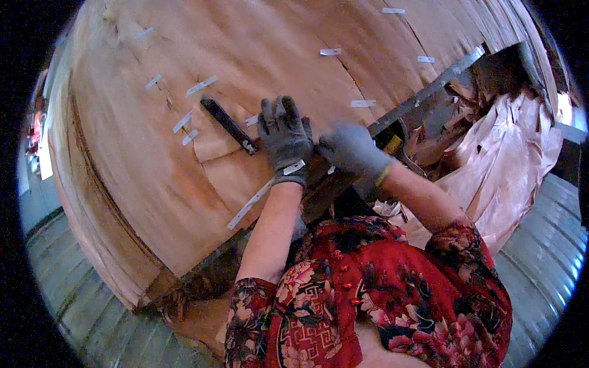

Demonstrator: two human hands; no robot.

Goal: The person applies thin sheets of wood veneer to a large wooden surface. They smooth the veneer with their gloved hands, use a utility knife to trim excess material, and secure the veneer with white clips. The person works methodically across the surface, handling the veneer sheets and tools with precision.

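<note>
A big stack of thin brown wood veneer sheets (184, 98) fills the view, patched with several strips of pale tape (201, 86). My left hand (283, 138), in a grey glove, lies flat with fingers spread on the veneer near its front edge. A strip of tape sticks to the glove's cuff. My right hand (351, 150), also in a grey glove, is curled at the sheet's edge just right of the left hand; what it grips is hidden. A black bar-shaped tool (228, 124) lies on the veneer just left of my left hand.
A long metal bar (429, 92) runs along the stack's right edge. Torn veneer scraps (509, 147) pile up at the right. More scraps lie under the stack's front edge (184, 294). The floor is grey planks (80, 306).
</note>
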